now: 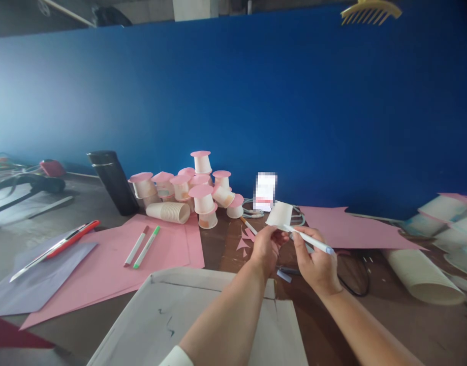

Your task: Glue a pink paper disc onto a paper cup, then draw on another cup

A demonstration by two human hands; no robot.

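My left hand [269,247] grips a small white paper cup [280,213] near its rim, with the cup's base facing up. Between the fingers of my right hand [315,262] is a white marker [313,239]. Its blue end points right, and its other end meets the cup's lower edge; whether it is drawing I cannot tell. A loose pen cap [284,276] lies on the brown table below my hands. Pink paper scraps [244,241] and a brown-and-white marker [249,225] are just left of them.
Paper cups topped with pink discs [201,198] stand in a cluster, beside nested cups [167,212] and a black flask [113,183]. Two markers [142,247] and a red utility knife [61,244] rest on paper at left. More nested cups [424,277] lie right.
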